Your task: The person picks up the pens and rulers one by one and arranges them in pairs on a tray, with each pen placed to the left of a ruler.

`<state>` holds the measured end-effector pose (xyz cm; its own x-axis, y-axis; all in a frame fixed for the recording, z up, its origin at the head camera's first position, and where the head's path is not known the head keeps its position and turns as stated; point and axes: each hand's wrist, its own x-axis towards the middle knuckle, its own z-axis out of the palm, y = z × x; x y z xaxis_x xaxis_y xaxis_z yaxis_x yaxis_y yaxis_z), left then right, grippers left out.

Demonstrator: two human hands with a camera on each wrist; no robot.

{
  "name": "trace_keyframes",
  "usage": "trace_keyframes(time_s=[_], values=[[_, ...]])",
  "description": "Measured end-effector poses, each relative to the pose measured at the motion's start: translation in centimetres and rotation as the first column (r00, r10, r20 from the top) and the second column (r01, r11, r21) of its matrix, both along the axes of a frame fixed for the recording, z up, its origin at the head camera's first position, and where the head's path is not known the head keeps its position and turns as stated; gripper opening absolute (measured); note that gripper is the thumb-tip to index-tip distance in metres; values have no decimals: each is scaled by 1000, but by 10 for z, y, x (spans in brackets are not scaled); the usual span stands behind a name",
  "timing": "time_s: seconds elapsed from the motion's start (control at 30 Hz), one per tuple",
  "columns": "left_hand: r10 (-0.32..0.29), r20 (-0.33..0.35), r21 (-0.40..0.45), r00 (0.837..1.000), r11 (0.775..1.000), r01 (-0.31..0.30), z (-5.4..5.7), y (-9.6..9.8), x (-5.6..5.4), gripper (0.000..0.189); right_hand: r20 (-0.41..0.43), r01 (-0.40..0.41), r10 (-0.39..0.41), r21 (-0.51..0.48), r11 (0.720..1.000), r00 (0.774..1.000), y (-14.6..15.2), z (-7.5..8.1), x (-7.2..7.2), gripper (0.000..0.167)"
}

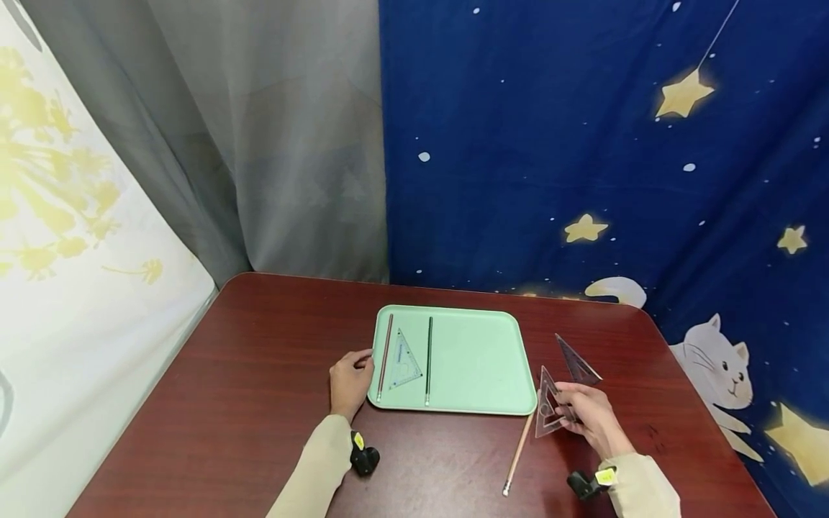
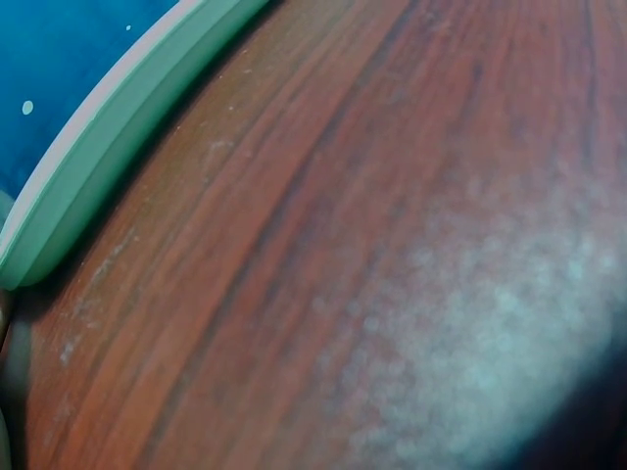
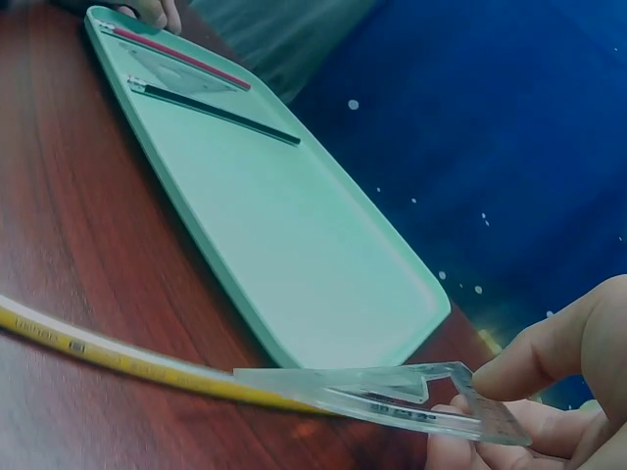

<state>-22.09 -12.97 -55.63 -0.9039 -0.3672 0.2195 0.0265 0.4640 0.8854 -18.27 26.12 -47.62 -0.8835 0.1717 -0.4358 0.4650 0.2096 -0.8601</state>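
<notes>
My left hand [image 1: 350,385] holds the left rim of a pale green tray [image 1: 479,360], thumb and fingers at its edge. Inside the tray, a clear set square [image 1: 406,369] lies between a red pencil [image 1: 385,356] and a dark green or black pencil [image 1: 429,360]. Beyond the tray's right front corner, my right hand [image 1: 591,417] pinches another clear set square [image 3: 460,423] between thumb and fingers, tilted above the table. Under its tip passes a yellow pencil [image 1: 518,457] on the table. A third set square [image 1: 575,362] is just behind the right hand.
The dark red-brown wooden table [image 1: 278,324] carries everything. A grey curtain [image 1: 311,144] and a blue star-patterned curtain [image 1: 505,180] hang behind it. White patterned cloth [image 1: 97,288] hangs along the left side.
</notes>
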Motion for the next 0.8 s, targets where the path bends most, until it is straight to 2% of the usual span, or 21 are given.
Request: trace_keyframes(time_s=[0.27,0.5,0.8], values=[[4,-15,-6,1000,1000,-4,-2,-1,-1,19,-30,-27,27,-20,999,999,-14,-1,-9,42],[-29,3,8,1000,1000,29,3,0,3,20,-25,-27,27,-10,1000,999,-22,-3,-15,45],[-25,-7,1,1000,1000,25,3,0,2,20,-34,-31,30,-20,999,999,-34,-2,-29,47]])
